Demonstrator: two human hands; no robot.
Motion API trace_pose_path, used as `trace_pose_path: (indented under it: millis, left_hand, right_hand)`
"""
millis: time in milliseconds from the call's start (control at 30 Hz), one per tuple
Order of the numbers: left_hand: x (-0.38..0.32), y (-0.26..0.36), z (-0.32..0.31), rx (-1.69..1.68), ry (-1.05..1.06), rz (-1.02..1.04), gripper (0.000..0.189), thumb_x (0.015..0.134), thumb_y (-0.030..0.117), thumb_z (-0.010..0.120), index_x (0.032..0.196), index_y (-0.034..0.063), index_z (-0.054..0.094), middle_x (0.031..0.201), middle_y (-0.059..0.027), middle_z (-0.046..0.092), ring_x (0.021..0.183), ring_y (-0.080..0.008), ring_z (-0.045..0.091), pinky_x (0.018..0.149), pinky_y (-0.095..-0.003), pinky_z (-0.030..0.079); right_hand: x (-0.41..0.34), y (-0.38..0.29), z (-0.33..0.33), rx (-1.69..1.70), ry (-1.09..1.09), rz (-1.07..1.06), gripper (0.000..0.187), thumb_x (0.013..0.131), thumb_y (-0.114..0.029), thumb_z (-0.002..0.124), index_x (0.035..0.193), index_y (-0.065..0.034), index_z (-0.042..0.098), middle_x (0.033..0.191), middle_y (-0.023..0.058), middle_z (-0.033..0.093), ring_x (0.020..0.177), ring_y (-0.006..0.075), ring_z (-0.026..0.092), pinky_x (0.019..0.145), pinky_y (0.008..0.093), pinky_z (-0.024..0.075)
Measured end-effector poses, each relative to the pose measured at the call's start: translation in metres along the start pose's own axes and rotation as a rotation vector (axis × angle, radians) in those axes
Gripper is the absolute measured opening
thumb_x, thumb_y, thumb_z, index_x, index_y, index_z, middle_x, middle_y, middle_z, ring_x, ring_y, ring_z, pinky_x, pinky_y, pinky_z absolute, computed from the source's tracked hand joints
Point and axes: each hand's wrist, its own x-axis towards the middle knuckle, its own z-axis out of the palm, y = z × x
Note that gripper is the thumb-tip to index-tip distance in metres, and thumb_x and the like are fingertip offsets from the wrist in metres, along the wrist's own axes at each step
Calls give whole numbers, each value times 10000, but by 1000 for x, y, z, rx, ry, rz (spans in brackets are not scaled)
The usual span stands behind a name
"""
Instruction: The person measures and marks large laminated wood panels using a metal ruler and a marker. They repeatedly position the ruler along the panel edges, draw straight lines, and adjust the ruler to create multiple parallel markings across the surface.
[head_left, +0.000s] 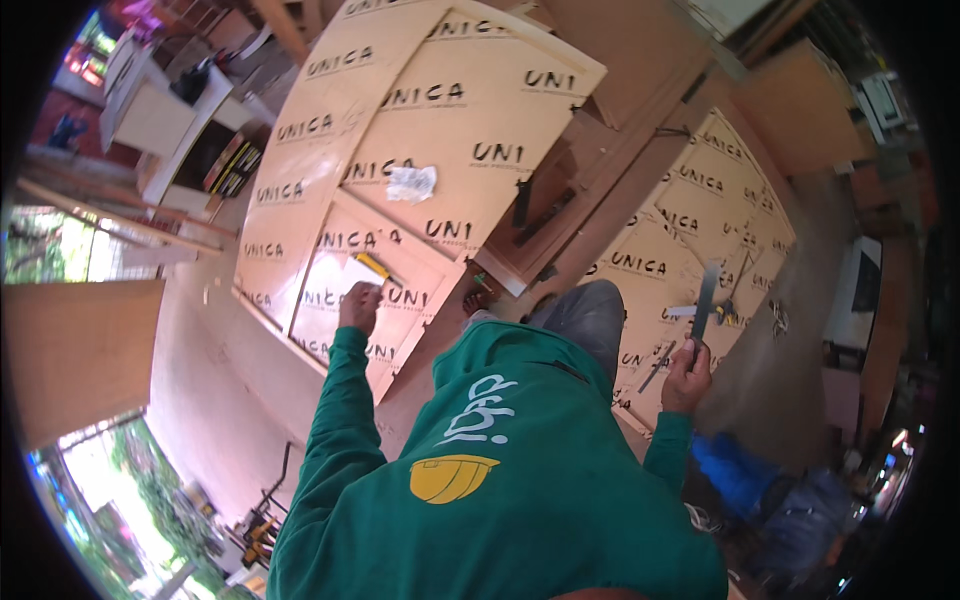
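My right hand (686, 377) grips a long, flat, dark-grey metal tool (703, 304), perhaps a file, and holds it upright above laminate sheets (637, 262) on the right. My left hand (361, 306), its fingers curled, is over the lower part of a stack of laminate sheets (420, 135) on the left. Just beyond those fingers is a yellow utility knife (373, 265); whether they touch it, I cannot tell. A crumpled piece of white paper (412, 184) lies farther up the same stack. Printed lettering repeats across the sheets.
A brown panel box (517, 262) stands between the two stacks. Near my right hand, a small yellow-and-dark tool (725, 311) lies on the sheets. A co-worker in blue (780, 495) is low at the right. Another brown board (82, 352) stands at the far left.
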Motion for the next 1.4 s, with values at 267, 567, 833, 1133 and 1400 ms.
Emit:
trace_pose_path:
  millis: [267, 567, 833, 1133, 1400]
  left_hand:
    - [1, 7, 53, 204, -54, -161, 364, 1102, 351, 636, 1037, -3, 694, 889, -108, 779, 781, -178, 712, 748, -334, 579]
    - [106, 169, 264, 354, -60, 57, 188, 975, 194, 760, 1110, 71, 717, 1036, -158, 751, 881, -321, 748, 780, -430, 613]
    - [217, 231, 391, 365, -137, -143, 358, 1010, 373, 742, 1147, 43, 755, 1082, -207, 792, 1021, -377, 773, 899, -469, 606]
    - [267, 356, 490, 490, -198, -317, 401, 1041, 417, 688, 1135, 31, 747, 1005, -220, 780, 1006, -377, 765, 889, -472, 584]
    - [363, 392, 557, 432, -149, -378, 396, 1054, 403, 686, 1215, 42, 717, 1127, -214, 779, 1017, -361, 767, 911, -470, 591]
  right_hand:
    - [71, 34, 8, -180, 74, 20, 253, 1105, -222, 612, 1215, -17, 711, 801, 60, 694, 673, 139, 639, 652, 309, 532]
    - [283, 82, 38, -231, -53, 5, 260, 1099, -214, 610, 1211, -7, 718, 827, 112, 715, 718, 195, 690, 696, 355, 562]
    - [536, 116, -34, -222, -92, -8, 246, 1111, -218, 620, 1196, -2, 702, 866, 102, 712, 779, 142, 690, 716, 331, 567]
    - [744, 100, -58, -51, 140, 37, 313, 1128, -248, 613, 1282, 8, 706, 879, 34, 665, 801, 111, 602, 733, 282, 525]
    - [866, 61, 42, -123, -227, -11, 296, 1132, -240, 607, 1224, 19, 717, 1076, 79, 743, 968, 142, 667, 899, 279, 542]
